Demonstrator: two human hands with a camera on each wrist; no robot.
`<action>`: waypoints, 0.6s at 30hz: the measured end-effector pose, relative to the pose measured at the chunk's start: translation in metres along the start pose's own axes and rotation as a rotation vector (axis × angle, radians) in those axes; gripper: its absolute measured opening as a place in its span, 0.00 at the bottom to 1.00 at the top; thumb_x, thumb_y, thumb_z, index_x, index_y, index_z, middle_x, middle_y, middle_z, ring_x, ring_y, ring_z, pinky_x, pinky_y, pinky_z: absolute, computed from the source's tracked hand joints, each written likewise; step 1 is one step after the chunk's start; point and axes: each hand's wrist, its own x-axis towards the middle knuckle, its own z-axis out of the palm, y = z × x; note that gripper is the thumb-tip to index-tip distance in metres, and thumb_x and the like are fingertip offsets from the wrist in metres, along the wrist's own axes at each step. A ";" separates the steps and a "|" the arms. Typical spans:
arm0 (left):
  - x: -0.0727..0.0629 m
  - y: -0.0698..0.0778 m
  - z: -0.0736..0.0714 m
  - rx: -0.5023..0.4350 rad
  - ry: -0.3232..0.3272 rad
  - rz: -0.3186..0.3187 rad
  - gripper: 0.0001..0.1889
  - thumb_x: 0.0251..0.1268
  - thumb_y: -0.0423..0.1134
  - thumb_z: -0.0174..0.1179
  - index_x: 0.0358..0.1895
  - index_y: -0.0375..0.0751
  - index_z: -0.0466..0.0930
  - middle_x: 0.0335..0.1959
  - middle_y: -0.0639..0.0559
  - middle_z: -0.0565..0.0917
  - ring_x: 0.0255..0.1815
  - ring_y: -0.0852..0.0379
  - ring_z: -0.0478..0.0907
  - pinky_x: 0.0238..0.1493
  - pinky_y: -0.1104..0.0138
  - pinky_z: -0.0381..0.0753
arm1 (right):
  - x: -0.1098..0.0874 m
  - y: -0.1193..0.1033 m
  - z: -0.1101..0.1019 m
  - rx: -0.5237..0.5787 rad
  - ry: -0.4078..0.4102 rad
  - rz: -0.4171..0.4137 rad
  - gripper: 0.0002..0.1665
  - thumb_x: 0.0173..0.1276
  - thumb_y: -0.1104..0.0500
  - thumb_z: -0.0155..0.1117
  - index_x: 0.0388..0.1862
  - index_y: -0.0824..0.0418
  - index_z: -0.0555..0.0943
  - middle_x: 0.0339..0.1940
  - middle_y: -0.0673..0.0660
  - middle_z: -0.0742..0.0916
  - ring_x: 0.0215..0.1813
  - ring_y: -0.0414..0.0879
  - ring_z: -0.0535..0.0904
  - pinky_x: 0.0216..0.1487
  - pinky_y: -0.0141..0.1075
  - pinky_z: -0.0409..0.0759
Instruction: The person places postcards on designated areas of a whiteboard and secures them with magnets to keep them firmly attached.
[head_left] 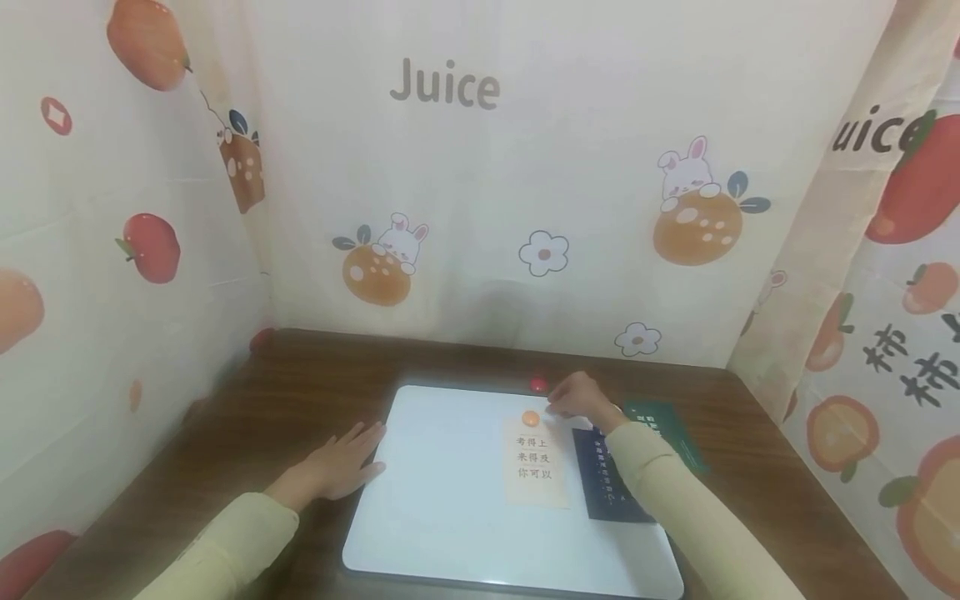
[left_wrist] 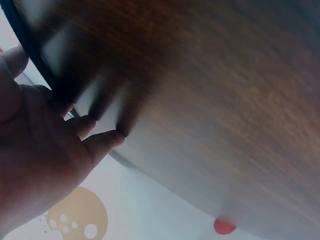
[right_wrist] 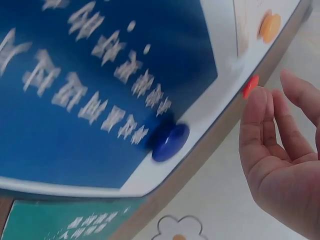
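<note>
A whiteboard (head_left: pixel 435 492) lies flat on the brown table. My left hand (head_left: pixel 348 461) rests at its left edge with fingers spread; the left wrist view shows that hand (left_wrist: pixel 55 135) beside the board's dark rim. Over the far edge, my right hand (head_left: pixel 579 396) hovers close to a red round magnet (head_left: pixel 538 384). In the right wrist view, nothing shows between the thumb and fingers of this hand (right_wrist: pixel 280 150). An orange magnet (head_left: pixel 530 418) sits at the top of a cream card (head_left: pixel 535 493). A blue magnet (right_wrist: pixel 170 142) sits at the end of a navy card (right_wrist: pixel 165 45).
A green card (head_left: pixel 667 421) lies on the table beyond the board's right side, partly behind my right forearm. Fabric printed with fruit and rabbits (head_left: pixel 480 192) encloses the back and both sides of the table (head_left: pixel 315 375).
</note>
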 end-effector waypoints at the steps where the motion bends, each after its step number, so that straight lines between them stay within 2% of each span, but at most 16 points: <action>1: 0.000 0.000 0.000 -0.004 0.000 0.000 0.34 0.72 0.49 0.50 0.73 0.33 0.54 0.74 0.36 0.55 0.74 0.33 0.45 0.66 0.36 0.45 | 0.001 0.002 -0.003 0.002 -0.003 0.004 0.15 0.52 0.66 0.73 0.40 0.69 0.84 0.34 0.60 0.87 0.34 0.50 0.84 0.38 0.42 0.83; 9: -0.001 -0.002 0.002 -0.008 -0.008 -0.011 0.35 0.72 0.50 0.50 0.73 0.33 0.54 0.74 0.36 0.54 0.74 0.34 0.45 0.66 0.36 0.45 | -0.004 0.022 -0.030 0.027 0.006 0.044 0.17 0.52 0.68 0.71 0.43 0.71 0.83 0.35 0.62 0.87 0.36 0.53 0.84 0.39 0.43 0.83; 14: 0.000 -0.001 0.001 -0.004 -0.004 -0.010 0.35 0.72 0.50 0.50 0.73 0.33 0.53 0.74 0.36 0.54 0.74 0.34 0.44 0.67 0.37 0.44 | -0.008 0.033 -0.047 0.008 0.009 0.013 0.17 0.55 0.67 0.70 0.44 0.72 0.83 0.38 0.64 0.86 0.38 0.55 0.84 0.40 0.44 0.83; 18: 0.001 0.000 0.001 -0.005 -0.002 -0.002 0.35 0.71 0.50 0.50 0.73 0.33 0.54 0.74 0.36 0.54 0.74 0.33 0.45 0.66 0.36 0.45 | -0.011 0.046 -0.058 -0.034 0.036 -0.016 0.16 0.55 0.68 0.69 0.42 0.74 0.82 0.36 0.65 0.86 0.36 0.55 0.84 0.39 0.45 0.83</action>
